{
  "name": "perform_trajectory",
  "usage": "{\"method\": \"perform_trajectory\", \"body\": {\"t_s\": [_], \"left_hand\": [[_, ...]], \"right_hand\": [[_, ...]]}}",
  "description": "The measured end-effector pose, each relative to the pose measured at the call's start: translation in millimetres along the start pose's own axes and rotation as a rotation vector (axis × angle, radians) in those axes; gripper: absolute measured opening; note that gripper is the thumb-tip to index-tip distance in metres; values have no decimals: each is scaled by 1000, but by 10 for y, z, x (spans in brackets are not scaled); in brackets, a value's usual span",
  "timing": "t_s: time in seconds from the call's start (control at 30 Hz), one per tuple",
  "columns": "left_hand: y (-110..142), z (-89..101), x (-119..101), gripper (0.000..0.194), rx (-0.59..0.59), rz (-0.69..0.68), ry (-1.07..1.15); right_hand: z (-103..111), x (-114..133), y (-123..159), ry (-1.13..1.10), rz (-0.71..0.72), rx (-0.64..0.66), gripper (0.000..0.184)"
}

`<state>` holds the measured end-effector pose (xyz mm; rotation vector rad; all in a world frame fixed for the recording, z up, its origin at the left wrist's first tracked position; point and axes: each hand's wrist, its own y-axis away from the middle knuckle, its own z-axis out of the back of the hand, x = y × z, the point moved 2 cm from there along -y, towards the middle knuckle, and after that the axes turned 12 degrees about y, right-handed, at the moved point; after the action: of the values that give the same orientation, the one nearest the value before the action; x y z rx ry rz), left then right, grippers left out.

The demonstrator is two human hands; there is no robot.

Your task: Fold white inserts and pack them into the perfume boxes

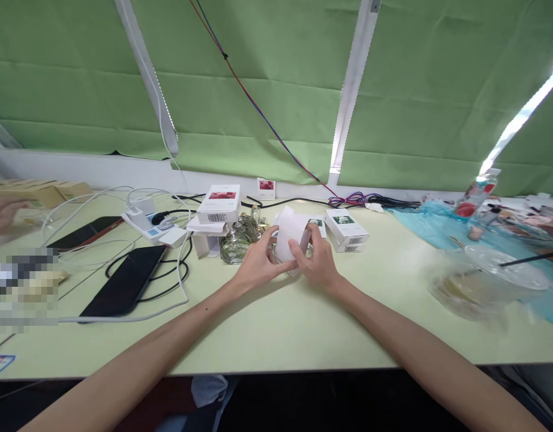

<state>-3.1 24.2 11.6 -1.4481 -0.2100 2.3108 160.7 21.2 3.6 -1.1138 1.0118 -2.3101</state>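
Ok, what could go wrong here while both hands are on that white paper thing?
The glass bottles stand right beside the left hand, so a nudge might tip them. The right hand pinches the white folded piece, which could crease or tear. Loose white cables nearby could snag.

Left-edge patch (22, 288) pixelated, co-worker's hand (4, 216) blurred & cut off.

We see an evenly bright scene, daylight glowing through the green blinds (276, 90) and flaring white at a gap upper right; shadows on the table (276, 336) are faint, edges bow like a fisheye, the clear bowl (487, 282) blurs, and a left patch is pixelated
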Motion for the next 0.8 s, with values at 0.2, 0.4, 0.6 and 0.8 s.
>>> {"method": "perform_trajectory", "body": {"t_s": [0.2, 0.4, 0.6, 0.8], "left_hand": [[-2, 0, 19, 83, 4, -12, -7], [-4, -1, 9, 84, -5, -4, -21], [-4, -1, 2, 84, -3, 0, -45], [1, -5, -1, 86, -7, 2, -66]], "right_hand": [[-6, 3, -11, 4, -4, 7, 28], [-10, 6, -9, 22, 5, 5, 27], [-21, -13, -4, 32, 5, 20, 27], [-22, -8, -4, 45, 1, 46, 25]]}}
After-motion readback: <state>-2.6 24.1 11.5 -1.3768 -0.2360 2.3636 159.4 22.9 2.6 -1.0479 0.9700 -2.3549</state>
